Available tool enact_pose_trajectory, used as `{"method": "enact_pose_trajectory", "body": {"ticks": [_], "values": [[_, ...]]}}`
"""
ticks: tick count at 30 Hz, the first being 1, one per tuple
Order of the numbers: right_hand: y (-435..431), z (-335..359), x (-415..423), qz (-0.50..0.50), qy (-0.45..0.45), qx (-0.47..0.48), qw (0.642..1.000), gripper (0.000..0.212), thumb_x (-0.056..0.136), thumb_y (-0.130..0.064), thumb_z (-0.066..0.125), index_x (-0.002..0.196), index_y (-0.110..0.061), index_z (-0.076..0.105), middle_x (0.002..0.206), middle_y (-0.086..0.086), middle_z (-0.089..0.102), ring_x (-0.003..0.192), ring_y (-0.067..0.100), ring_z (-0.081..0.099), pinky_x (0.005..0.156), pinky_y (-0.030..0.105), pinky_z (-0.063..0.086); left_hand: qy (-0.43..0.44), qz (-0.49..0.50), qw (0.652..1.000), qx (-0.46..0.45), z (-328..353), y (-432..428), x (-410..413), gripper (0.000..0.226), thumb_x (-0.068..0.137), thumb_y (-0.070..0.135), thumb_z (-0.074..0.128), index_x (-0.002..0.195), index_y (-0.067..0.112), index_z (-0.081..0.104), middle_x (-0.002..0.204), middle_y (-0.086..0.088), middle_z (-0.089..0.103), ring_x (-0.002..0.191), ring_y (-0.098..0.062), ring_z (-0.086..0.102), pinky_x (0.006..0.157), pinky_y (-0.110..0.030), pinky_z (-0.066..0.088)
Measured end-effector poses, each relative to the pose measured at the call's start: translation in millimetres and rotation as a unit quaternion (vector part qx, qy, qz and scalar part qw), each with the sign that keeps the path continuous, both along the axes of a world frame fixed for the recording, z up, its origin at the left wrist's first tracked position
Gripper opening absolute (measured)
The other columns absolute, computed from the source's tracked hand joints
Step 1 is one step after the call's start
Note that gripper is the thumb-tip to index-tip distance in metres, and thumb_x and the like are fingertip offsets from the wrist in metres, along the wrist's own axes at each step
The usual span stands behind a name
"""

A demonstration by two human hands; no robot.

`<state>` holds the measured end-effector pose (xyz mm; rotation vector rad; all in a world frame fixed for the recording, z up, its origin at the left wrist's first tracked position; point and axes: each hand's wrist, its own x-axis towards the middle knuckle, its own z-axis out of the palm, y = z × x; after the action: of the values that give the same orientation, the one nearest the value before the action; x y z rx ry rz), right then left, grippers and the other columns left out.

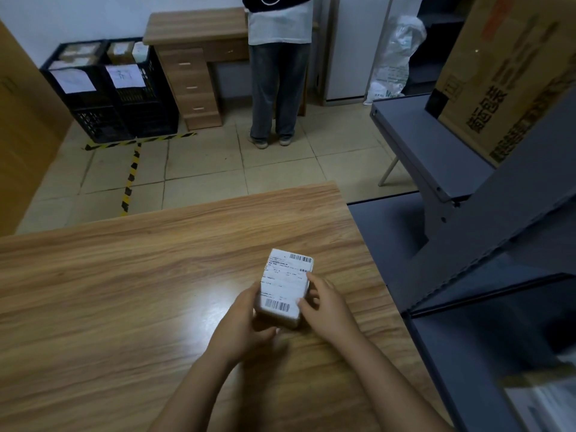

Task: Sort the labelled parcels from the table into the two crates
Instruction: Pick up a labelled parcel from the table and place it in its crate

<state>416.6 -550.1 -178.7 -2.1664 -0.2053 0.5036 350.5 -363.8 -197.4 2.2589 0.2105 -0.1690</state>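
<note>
A small cardboard parcel (285, 283) with a white shipping label and barcodes on top is held just above the wooden table (124, 291), right of its middle. My left hand (244, 319) grips its left and near side, fingers curled under it. My right hand (324, 307) holds its right edge with thumb and fingertips on the label. Two black plastic crates stand side by side on the floor at the far left: the left crate (90, 120) and the right crate (149, 113), each with a white paper sign on its front and parcels inside.
A person (279, 73) stands at a small wooden desk with drawers (193, 79) beyond the table. Yellow-black tape (132, 173) marks the tiled floor. Grey metal shelving (436, 157) with a large cardboard box (511, 76) stands to the right.
</note>
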Motion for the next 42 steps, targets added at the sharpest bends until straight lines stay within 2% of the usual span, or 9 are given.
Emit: {"method": "enact_pose_trajectory", "body": {"ticks": [5,7,10,15,17,20,30,36,42], "values": [[-1.6,-3.0,0.5,0.039,-0.02,-0.043,0.998,0.073,0.093,-0.025,0.063,0.154,-0.014,0.024,0.161,-0.003,0.019,0.145,0.011,0.022,0.107,0.011,0.015,-0.019,-0.015,1.0,0.008,-5.7,-14.2,-15.8,0.093,0.072,0.031,0.079,0.142,0.047,0.02,0.139,0.025,0.037,0.126,0.004,0.037,0.094,-0.013,0.034],[-0.7,-4.5,-1.3,0.014,-0.033,-0.048,0.998,0.071,0.091,-0.028,0.064,0.152,-0.016,0.029,0.158,-0.001,0.025,0.143,0.014,0.028,0.111,0.018,0.022,-0.027,-0.013,0.999,0.034,-7.5,-14.8,-19.6,0.09,0.075,0.031,0.077,0.144,0.044,0.021,0.139,0.022,0.037,0.126,0.001,0.038,0.093,-0.014,0.035],[10.9,-2.8,-7.6,-0.047,-0.068,-0.07,0.994,0.075,0.083,-0.043,0.068,0.146,-0.018,0.036,0.147,0.0,0.04,0.131,0.019,0.044,0.105,0.034,0.042,-0.075,0.028,0.989,0.126,-8.5,-7.3,-19.9,0.076,0.076,0.03,0.076,0.143,0.022,0.04,0.139,0.006,0.047,0.125,-0.014,0.047,0.096,-0.028,0.045],[37.7,-0.9,-22.6,-0.053,-0.04,-0.193,0.979,0.133,0.063,-0.073,0.072,0.154,-0.01,-0.001,0.159,0.005,0.013,0.14,0.026,0.028,0.109,0.035,0.033,-0.123,0.047,0.964,0.232,-5.1,15.2,-18.2,0.066,0.065,0.017,0.083,0.127,0.009,0.058,0.118,-0.009,0.062,0.104,-0.03,0.062,0.082,-0.04,0.051],[43.8,-3.4,-25.0,-0.062,-0.017,-0.203,0.977,0.138,0.062,-0.071,0.074,0.153,-0.008,-0.007,0.158,0.008,0.013,0.139,0.027,0.03,0.107,0.034,0.035,-0.127,0.056,0.956,0.26,-3.2,23.0,-21.7,0.069,0.061,0.015,0.085,0.125,0.007,0.06,0.116,-0.01,0.063,0.101,-0.032,0.063,0.081,-0.041,0.051],[50.2,-2.6,-25.5,-0.087,-0.038,-0.194,0.976,0.125,0.063,-0.057,0.075,0.153,-0.008,0.003,0.15,0.009,0.027,0.131,0.027,0.037,0.099,0.033,0.04,-0.124,0.068,0.945,0.296,1.7,33.7,-28.0,0.073,0.057,0.018,0.088,0.124,0.008,0.061,0.113,-0.01,0.064,0.098,-0.033,0.063,0.079,-0.043,0.051],[106.4,98.1,-1.6,-0.07,-0.258,-0.023,0.963,0.117,0.063,-0.052,0.079,0.153,-0.016,0.014,0.143,0.004,0.035,0.13,0.024,0.035,0.103,0.036,0.039,-0.223,0.143,0.897,0.355,102.2,82.9,-10.5,0.069,0.061,0.019,0.086,0.124,0.008,0.06,0.116,-0.011,0.06,0.105,-0.035,0.057,0.084,-0.045,0.047],[158.0,212.3,-11.9,-0.047,-0.422,0.127,0.896,0.116,0.064,-0.05,0.082,0.153,-0.014,0.017,0.147,0.006,0.033,0.135,0.02,0.031,0.107,0.028,0.031,-0.377,0.194,0.807,0.412,236.2,124.2,-26.1,0.064,0.069,0.02,0.082,0.127,0.008,0.058,0.122,-0.012,0.057,0.115,-0.033,0.051,0.099,-0.048,0.039],[220.6,301.8,-73.6,-0.033,-0.516,0.246,0.82,0.111,0.065,-0.046,0.082,0.151,-0.008,0.022,0.146,0.011,0.036,0.134,0.022,0.032,0.11,0.046,0.038,-0.457,0.249,0.722,0.456,339.7,160.1,-104.5,0.064,0.071,0.019,0.079,0.13,0.008,0.056,0.125,-0.011,0.056,0.121,-0.029,0.045,0.105,-0.052,0.036]]}}
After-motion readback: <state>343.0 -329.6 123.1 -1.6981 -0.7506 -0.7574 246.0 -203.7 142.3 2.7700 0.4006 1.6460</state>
